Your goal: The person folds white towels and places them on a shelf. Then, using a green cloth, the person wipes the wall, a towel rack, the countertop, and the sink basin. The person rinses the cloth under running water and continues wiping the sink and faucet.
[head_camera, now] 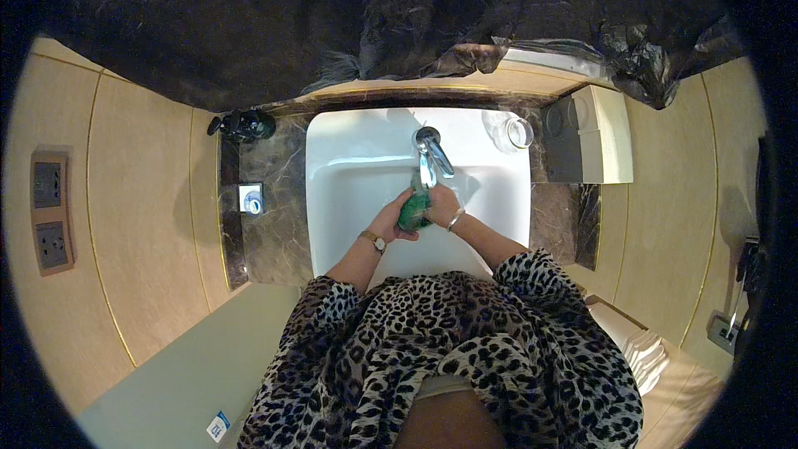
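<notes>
Over the white washbasin (349, 212), my left hand (394, 219) holds a green, see-through vessel, perhaps a glass vase or bottle (413, 212), from its left side and below. My right hand (443, 204) grips the same vessel from the right, its fingers partly hidden behind the spout. The chrome tap (427, 159) reaches out right above the vessel, whose upper part sits under the spout. Whether water is running I cannot tell. A clear glass jar (519, 133) stands on the basin's back right corner.
Dark marble counter (274, 231) flanks the basin. A pale box (605, 137) stands at the back right. Dark glossy objects (246, 125) sit at the back left, with a small blue-and-white item (252, 199) nearer. Crumpled black plastic sheeting (374, 19) hangs beyond the basin.
</notes>
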The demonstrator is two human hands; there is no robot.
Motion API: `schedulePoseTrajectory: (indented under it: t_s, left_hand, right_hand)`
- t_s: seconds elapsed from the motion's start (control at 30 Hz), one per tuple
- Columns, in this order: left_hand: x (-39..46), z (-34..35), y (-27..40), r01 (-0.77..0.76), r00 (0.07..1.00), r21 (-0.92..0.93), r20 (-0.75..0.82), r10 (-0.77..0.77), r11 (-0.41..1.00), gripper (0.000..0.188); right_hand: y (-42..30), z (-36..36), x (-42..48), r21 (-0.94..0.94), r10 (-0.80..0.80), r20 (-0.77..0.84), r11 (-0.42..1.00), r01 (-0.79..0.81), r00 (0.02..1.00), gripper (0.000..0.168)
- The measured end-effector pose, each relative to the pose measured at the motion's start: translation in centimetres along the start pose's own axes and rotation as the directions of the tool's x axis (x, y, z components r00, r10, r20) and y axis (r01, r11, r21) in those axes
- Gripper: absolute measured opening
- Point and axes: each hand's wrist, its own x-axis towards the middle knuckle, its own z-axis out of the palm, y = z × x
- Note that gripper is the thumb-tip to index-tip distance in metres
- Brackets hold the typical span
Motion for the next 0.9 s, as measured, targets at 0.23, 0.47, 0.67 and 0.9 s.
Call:
schedulePoseTrajectory:
  t_s: [0.23,0.47,0.67,0.9]
  left_hand:
    - [2.6,-2.0,-1.8,-0.294,0.956,-0.115,-0.026,0.293,0.949,0.052]
    - [1.7,-1.4,-1.5,0.021,1.000,-0.023,0.011,-0.020,1.000,0.053]
    - [2.1,-0.9,-1.6,-0.328,0.942,-0.107,-0.113,0.317,0.938,0.052]
    - [0.9,-0.9,-0.9,0.096,0.991,-0.073,0.095,-0.089,0.993,0.058]
  right_hand:
    - [0.3,-0.2,0.1,0.240,0.369,0.353,0.853,-0.464,0.860,0.034]
    - [-1.5,-1.4,0.5,-0.084,-0.036,0.146,0.995,0.048,0.989,0.037]
    - [1.0,0.3,0.4,0.099,0.399,0.287,0.892,-0.441,0.871,0.029]
    - [0.6,-0.2,0.1,-0.087,-0.011,0.150,0.996,0.025,0.989,0.027]
